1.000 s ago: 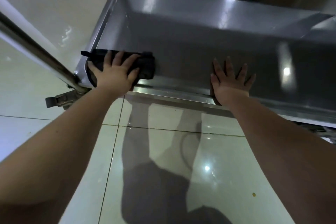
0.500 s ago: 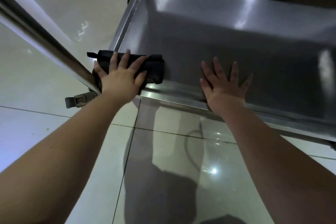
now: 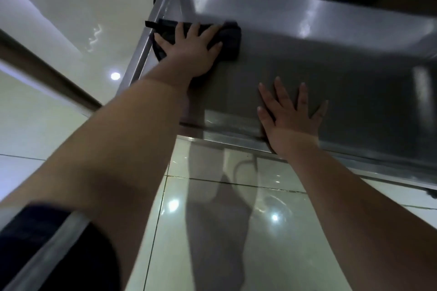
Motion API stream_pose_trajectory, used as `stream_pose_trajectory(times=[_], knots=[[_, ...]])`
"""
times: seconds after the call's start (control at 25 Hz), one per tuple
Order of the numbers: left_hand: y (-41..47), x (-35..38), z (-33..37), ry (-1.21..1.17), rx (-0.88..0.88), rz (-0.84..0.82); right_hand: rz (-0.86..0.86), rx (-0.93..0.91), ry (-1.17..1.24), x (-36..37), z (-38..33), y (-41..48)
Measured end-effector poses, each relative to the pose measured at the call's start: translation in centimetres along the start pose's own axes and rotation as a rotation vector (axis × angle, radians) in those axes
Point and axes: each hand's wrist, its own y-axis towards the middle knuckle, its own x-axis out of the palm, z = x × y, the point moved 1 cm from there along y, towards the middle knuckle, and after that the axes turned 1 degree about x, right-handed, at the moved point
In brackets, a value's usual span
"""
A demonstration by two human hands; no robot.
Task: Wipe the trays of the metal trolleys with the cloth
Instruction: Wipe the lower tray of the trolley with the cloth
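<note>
Dim indoor service space, likely commercial; stainless steel trolley tray (image 3: pixel 331 66), glossy pale floor tiles (image 3: pixel 295 231)

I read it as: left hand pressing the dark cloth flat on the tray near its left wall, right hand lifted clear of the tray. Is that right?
Not quite. The right hand is not lifted clear: it lies flat on the tray with its fingers spread, near the front rim. The rest holds: the left hand presses the dark cloth flat on the tray near its left wall. The head view shows it.
</note>
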Motion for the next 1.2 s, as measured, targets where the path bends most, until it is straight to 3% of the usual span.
stream_pose_trajectory(times=[0.24, 0.48, 0.6, 0.72, 0.88, 0.96, 1.08, 1.2], knots=[[-16.4, 4.2, -1.1, 0.077, 0.146, 0.035, -0.003, 0.01, -0.036, 0.6, -0.1, 0.1], [-3.5, 1.1, 1.7, 0.024, 0.02, -0.008, -0.003, 0.009, -0.021, 0.1, -0.3, 0.0], [-0.9, 1.0, 4.6, 0.011, 0.053, -0.029, -0.033, 0.013, -0.015, -0.3, -0.4, 0.5], [-5.5, 2.1, 3.9, 0.003, 0.101, -0.007, -0.039, -0.005, -0.005, -0.6, -0.3, 0.6], [-16.0, 4.4, 1.1, 0.017, -0.011, 0.079, -0.09, -0.021, 0.069, -1.3, -0.4, 0.1], [-17.1, 4.3, 0.8, 0.018, -0.03, 0.025, -0.093, -0.067, 0.139, -1.9, -0.1, -0.4], [-16.4, 3.9, 1.3, 0.037, -0.007, -0.028, 0.049, -0.085, 0.198, -3.6, 5.8, -1.2], [-16.5, 4.1, 0.6, 0.052, -0.01, -0.018, 0.031, 0.166, 0.057, -4.1, 16.0, -2.5]])
